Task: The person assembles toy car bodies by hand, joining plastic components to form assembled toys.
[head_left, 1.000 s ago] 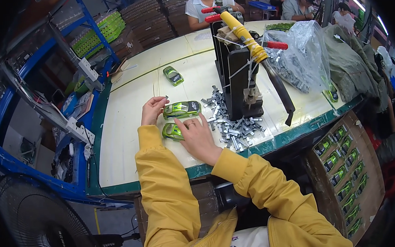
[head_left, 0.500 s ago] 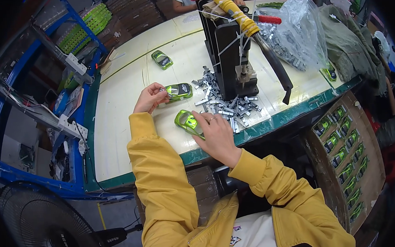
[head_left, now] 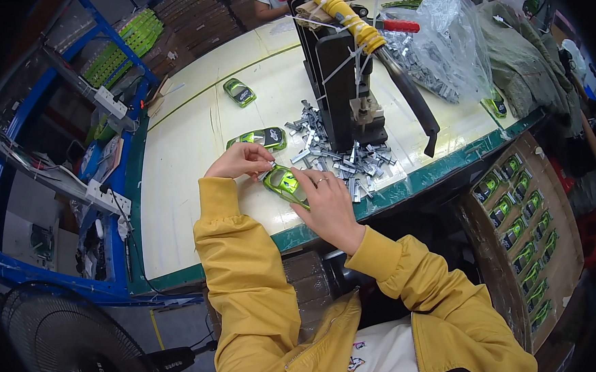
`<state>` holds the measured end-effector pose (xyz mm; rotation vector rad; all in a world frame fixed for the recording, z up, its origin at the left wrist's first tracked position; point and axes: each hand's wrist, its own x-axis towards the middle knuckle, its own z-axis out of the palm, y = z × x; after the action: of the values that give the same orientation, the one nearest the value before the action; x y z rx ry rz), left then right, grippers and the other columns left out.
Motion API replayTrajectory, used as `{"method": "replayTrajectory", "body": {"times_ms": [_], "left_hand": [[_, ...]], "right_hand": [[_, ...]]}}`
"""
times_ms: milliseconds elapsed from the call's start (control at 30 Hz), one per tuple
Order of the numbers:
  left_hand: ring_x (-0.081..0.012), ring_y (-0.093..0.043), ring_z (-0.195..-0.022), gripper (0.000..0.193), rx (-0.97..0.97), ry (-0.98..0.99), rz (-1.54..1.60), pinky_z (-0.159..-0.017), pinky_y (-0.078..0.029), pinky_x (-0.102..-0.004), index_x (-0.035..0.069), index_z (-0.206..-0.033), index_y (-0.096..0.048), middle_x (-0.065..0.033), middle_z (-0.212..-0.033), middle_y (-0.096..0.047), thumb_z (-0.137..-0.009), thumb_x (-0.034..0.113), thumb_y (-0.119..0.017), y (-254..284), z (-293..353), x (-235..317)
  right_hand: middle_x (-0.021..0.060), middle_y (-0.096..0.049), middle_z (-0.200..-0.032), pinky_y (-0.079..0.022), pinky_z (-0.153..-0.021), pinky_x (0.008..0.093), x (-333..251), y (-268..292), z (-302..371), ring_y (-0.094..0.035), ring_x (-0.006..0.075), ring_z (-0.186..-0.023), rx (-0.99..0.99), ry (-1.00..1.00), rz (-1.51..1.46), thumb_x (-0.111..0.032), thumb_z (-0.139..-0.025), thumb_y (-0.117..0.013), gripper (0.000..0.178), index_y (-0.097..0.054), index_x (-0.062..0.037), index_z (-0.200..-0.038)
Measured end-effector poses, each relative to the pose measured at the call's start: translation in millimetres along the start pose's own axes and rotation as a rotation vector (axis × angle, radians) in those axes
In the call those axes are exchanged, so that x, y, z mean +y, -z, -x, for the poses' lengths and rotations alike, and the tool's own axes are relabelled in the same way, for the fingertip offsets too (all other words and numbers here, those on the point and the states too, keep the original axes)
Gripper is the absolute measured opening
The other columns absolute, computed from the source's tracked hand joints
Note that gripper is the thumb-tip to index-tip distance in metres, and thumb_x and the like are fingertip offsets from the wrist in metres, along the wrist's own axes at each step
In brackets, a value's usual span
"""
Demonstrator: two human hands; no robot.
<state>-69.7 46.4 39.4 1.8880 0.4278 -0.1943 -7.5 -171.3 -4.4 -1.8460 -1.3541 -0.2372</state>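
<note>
My right hand (head_left: pixel 330 204) holds a shiny green toy car body shell (head_left: pixel 283 181) on the table, fingers along its right side. At the shell's far left end, my left hand (head_left: pixel 242 161) has thumb and forefinger pinched on a small silvery piece (head_left: pixel 272 165), mostly hidden by the fingertips. Just beyond that hand lies a green and black toy car (head_left: pixel 268 139). Another such car (head_left: pixel 240 92) sits farther back. Loose silvery metal clips (head_left: pixel 351 166) are heaped to the right, around the foot of a black hand press (head_left: pixel 342 94).
The press's long lever with a yellow-wrapped grip (head_left: pixel 345 16) slants over the table (head_left: pixel 182 186). A clear plastic bag of metal parts (head_left: pixel 440 48) lies behind it. At right, a cardboard box (head_left: pixel 560 238) holds several green cars. A fan (head_left: pixel 83 349) stands at lower left.
My left hand has moved right and nearer, from beside the car behind to the end of the shell. My right hand keeps its hold on the shell.
</note>
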Motion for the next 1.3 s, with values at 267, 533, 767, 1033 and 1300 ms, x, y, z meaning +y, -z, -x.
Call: {"method": "replayTrajectory", "body": {"times_ms": [267,533,767,1033,1300], "left_hand": [[-0.0065,-0.05,-0.052,0.015,-0.015,0.093,0.053,-0.045,-0.044,-0.0188,0.001,-0.082,-0.051,0.0001,-0.066,-0.053,-0.072,0.01,-0.059,-4,1,4],[-0.0084,-0.052,-0.053,0.017,0.01,0.165,-0.036,-0.042,-0.046,-0.0219,0.002,-0.081,-0.047,-0.0015,-0.069,-0.052,-0.073,0.014,-0.058,-5,1,3],[-0.0086,-0.049,-0.046,0.018,0.045,0.258,-0.051,-0.038,-0.041,-0.02,0.004,-0.076,-0.045,-0.0013,-0.057,-0.05,-0.073,0.017,-0.058,-1,4,-2],[-0.0049,-0.038,-0.037,0.015,-0.061,0.097,0.185,-0.031,-0.028,-0.0182,0.005,-0.073,-0.046,-0.0002,-0.053,-0.047,-0.074,0.015,-0.057,-1,6,3],[-0.0059,-0.046,-0.053,0.014,0.174,-0.369,0.222,-0.045,-0.037,-0.0163,0.004,-0.082,-0.054,-0.002,-0.071,-0.051,-0.069,0.006,-0.058,-44,-30,11]], "right_hand": [[0.0077,-0.047,-0.095,-0.036,-0.073,0.0333,1,0,1,-0.044,0.0234,-0.086,0.01,0.001,-0.001,-0.017,-0.062,-0.063,0.054,-0.042,-0.0068,-0.111],[0.0072,-0.045,-0.106,-0.037,-0.07,0.0326,-6,4,-17,-0.044,0.0234,-0.081,-0.086,0.05,0.06,-0.018,-0.062,-0.062,0.059,-0.038,-0.0093,-0.115],[0.0046,-0.041,-0.117,-0.042,-0.056,0.0305,-3,-23,-33,-0.046,0.0236,-0.069,-0.193,0.283,0.257,-0.016,-0.064,-0.059,0.054,-0.04,-0.0125,-0.115],[0.0095,-0.044,-0.113,-0.042,-0.056,0.032,-8,-14,-29,-0.046,0.0278,-0.07,-0.233,0.238,0.316,-0.011,-0.066,-0.052,0.043,-0.046,-0.011,-0.108],[0.0122,-0.038,-0.119,-0.043,-0.071,0.0314,-21,65,-2,-0.047,0.0273,-0.09,-0.022,0.119,-0.379,-0.011,-0.072,-0.051,0.048,-0.036,-0.0063,-0.118]]}}
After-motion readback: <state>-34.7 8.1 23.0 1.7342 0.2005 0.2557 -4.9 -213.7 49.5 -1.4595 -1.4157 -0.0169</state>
